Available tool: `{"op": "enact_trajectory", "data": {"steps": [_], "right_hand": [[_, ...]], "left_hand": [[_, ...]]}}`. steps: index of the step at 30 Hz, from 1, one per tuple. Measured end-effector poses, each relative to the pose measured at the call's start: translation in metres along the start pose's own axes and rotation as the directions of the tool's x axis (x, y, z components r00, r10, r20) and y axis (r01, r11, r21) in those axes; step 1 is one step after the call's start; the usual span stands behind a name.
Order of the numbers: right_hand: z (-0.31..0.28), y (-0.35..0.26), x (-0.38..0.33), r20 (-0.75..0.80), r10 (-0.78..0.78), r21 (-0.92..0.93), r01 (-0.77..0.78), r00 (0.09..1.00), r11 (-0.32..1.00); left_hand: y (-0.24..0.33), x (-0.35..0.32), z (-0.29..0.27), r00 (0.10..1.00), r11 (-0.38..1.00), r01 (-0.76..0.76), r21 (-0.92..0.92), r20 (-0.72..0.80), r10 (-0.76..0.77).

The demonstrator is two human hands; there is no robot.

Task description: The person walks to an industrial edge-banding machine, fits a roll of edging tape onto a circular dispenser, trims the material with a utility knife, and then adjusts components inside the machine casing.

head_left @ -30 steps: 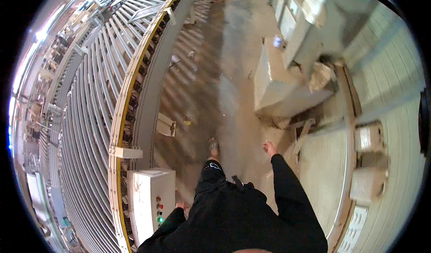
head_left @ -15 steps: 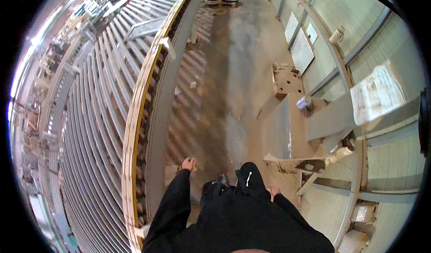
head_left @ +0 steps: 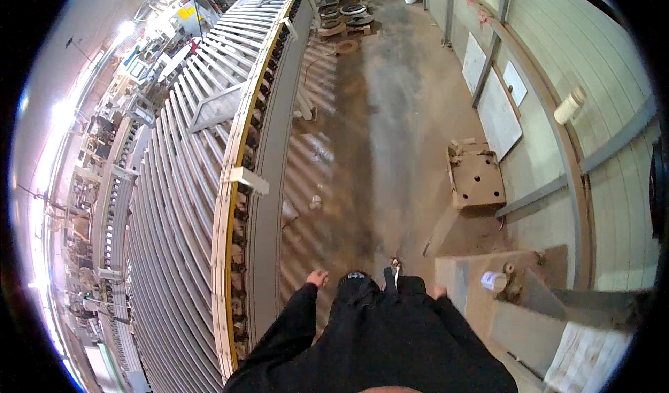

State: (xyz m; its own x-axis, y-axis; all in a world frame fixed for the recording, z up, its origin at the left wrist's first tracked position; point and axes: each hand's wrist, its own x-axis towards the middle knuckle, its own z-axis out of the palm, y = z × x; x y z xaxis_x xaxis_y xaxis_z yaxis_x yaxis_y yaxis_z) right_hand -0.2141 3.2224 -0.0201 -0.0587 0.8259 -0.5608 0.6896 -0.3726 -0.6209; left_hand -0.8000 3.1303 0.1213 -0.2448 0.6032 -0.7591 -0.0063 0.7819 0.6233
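My left hand (head_left: 318, 278) hangs beside my body, its fingers loosely curled, with nothing visible in them. It is nearest to the grey side beam (head_left: 268, 233) of a long roller conveyor (head_left: 171, 212), apart from it. My right hand (head_left: 439, 292) hangs low on the other side, mostly covered by my black sleeve, and its fingers do not show clearly. Near it stands a dusty box-like block (head_left: 456, 281) with a small white-and-blue container (head_left: 493, 281) on top.
A dusty walkway (head_left: 390, 114) runs ahead between the conveyor and a pale panelled wall (head_left: 620, 107). At the right is a brown box with holes (head_left: 477, 180); flat white boards (head_left: 502, 114) lean behind it. Ring-shaped parts (head_left: 355, 17) lie stacked at the far end. A bracket (head_left: 251, 180) juts from the conveyor.
I have moved forward along the walkway; the box with holes, the block and the conveyor bracket are nearer. Both hands have swung slightly.
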Motion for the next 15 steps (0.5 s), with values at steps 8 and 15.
{"op": "enact_trajectory", "data": {"steps": [8,15], "right_hand": [[-0.176,-0.372,0.346,-0.051,-0.113,0.688,0.117,0.992,0.716],[-0.188,-0.429,0.489,0.016,0.040,0.487,-0.043,0.999,0.872]], "left_hand": [[0.050,0.020,-0.027,0.994,0.790,0.071,0.609,-0.108,-0.006],[0.259,0.258,-0.104,0.999,0.671,0.053,0.739,-0.032,-0.043]]}}
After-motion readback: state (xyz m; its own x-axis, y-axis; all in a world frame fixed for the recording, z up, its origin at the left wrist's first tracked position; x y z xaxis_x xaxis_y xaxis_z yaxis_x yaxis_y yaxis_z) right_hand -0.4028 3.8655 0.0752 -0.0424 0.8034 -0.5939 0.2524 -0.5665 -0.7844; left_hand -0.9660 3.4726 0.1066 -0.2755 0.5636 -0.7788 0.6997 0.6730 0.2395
